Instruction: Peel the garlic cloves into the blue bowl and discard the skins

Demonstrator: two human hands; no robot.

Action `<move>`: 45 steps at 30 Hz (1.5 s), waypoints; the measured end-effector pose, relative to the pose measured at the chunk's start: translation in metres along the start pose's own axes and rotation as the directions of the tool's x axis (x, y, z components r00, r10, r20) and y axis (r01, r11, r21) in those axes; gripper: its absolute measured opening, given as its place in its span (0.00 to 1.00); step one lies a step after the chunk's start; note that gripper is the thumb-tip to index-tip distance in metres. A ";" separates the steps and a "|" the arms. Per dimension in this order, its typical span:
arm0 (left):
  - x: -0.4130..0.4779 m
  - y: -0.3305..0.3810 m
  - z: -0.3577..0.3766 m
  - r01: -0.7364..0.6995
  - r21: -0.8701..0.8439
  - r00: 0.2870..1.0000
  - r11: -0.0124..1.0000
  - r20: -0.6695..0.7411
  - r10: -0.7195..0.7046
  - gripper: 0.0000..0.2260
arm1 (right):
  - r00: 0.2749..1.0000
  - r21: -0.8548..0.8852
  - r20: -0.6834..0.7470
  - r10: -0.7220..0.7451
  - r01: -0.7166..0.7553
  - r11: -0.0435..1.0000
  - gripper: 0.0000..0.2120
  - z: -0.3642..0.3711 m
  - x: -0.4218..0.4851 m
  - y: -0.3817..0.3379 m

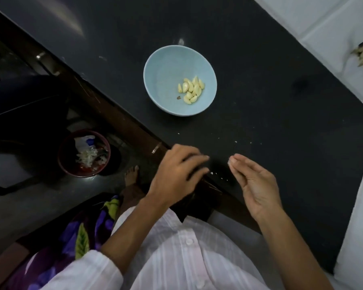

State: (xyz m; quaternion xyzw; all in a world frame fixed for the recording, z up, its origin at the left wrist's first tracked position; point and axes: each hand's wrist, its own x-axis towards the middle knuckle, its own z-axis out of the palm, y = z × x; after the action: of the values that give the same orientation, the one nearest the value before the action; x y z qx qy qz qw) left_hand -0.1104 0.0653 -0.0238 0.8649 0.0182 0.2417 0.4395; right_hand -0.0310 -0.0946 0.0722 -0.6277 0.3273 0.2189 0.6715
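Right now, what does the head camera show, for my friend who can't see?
Peeled garlic cloves lie in a blue bowl on a dark counter. Nearer, the right hand pinches a pale scrap beside the left hand.

A black surface (260, 80) ran across the middle. White wall tiles (323, 21) sat far right. Near left, a bare foot (131, 174) stood on the dark floor (29, 206) by a purple flowery cloth (71, 237).
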 end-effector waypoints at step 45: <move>-0.155 -0.334 -0.039 0.150 -0.979 -0.315 0.138 -0.179 -0.932 0.07 | 0.847 -0.511 0.340 0.408 -0.198 0.837 0.12 0.316 0.162 0.348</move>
State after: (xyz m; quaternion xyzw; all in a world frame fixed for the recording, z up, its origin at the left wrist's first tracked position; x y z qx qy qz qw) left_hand -0.2035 0.2614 -0.3238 0.1159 0.6714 0.3777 0.6271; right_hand -0.1126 0.2381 -0.2882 -0.6408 0.2057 0.5302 0.5157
